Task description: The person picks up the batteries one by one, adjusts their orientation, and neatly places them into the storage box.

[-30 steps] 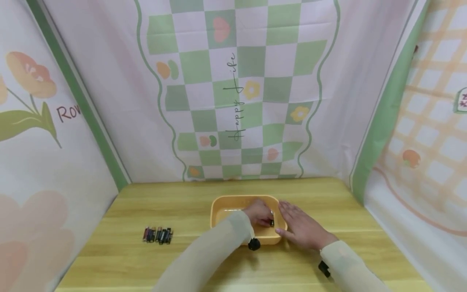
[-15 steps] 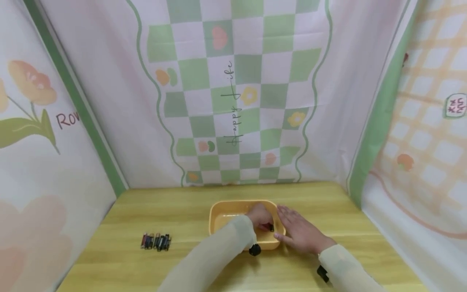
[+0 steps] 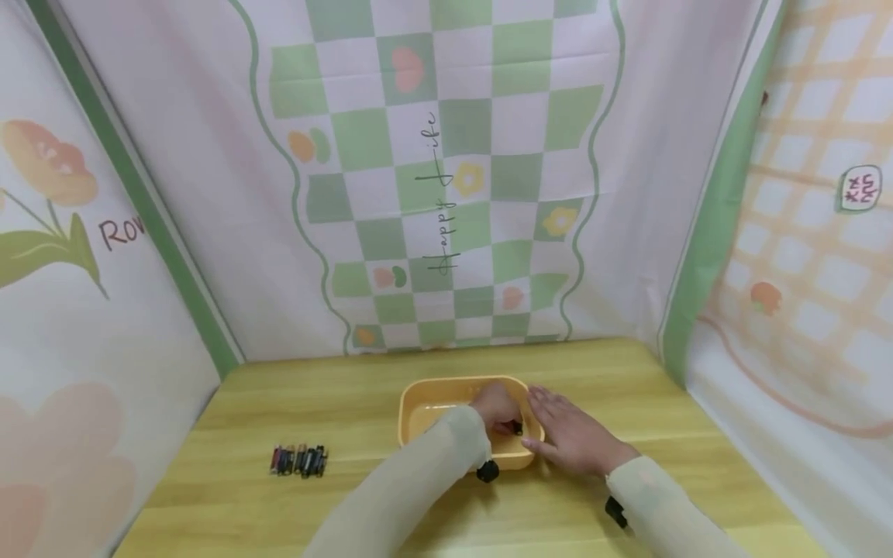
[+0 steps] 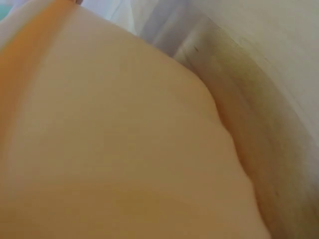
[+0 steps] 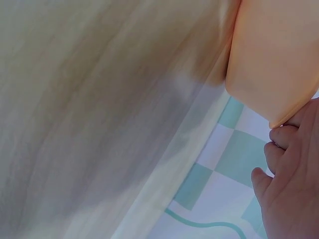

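Observation:
A yellow-orange plastic basin (image 3: 425,415) stands on the wooden table, right of the middle. Inside its right half, my left hand (image 3: 495,407) has its fingers curled round a small dark battery (image 3: 518,428), of which just one end shows. My right hand (image 3: 579,434) lies along the basin's right side, fingers straight and touching the wall, thumb near the front corner. In the right wrist view, fingertips (image 5: 281,137) meet the basin's rim. The basin wall (image 4: 124,109) fills most of the left wrist view, hiding the left fingers.
Several batteries (image 3: 298,460) lie side by side in a row on the wooden table (image 3: 230,496), left of the basin. A printed cloth (image 3: 453,232) hangs behind the table's back edge, with more cloth at both sides.
The head view has shifted slightly. In the basin, less of the battery shows beyond my left fingers than a second ago. My right hand stays against the basin's side.

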Demonstrator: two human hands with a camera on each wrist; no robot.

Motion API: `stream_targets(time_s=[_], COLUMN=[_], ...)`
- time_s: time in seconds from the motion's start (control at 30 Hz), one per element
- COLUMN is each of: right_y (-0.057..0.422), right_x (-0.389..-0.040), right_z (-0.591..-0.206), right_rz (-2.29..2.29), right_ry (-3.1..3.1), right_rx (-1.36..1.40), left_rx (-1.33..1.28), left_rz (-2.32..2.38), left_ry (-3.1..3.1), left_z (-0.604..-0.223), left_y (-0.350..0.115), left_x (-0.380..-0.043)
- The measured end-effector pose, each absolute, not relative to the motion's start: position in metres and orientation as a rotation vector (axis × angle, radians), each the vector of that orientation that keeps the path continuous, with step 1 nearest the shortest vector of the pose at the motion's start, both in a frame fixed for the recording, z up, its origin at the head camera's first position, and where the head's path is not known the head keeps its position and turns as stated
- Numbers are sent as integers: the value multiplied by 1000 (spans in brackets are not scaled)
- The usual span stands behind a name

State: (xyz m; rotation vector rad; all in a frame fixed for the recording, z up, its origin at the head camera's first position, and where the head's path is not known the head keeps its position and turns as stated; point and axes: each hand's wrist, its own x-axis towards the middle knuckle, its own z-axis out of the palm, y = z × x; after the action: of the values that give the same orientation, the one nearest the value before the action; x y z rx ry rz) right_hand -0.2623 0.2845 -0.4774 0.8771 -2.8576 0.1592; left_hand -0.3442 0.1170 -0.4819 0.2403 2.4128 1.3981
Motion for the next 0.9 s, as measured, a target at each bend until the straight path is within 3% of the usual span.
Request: stream_targets(time_s=[0.9], right_y=[285], right_x=[-263], right_z=[-482], right_rz=[168], right_ry=[-2797], right_rx=[876], left_rx=[203], left_rz=[1444], left_ry=[2310], left_z=[-466], left_y=[90], left_x=[-335])
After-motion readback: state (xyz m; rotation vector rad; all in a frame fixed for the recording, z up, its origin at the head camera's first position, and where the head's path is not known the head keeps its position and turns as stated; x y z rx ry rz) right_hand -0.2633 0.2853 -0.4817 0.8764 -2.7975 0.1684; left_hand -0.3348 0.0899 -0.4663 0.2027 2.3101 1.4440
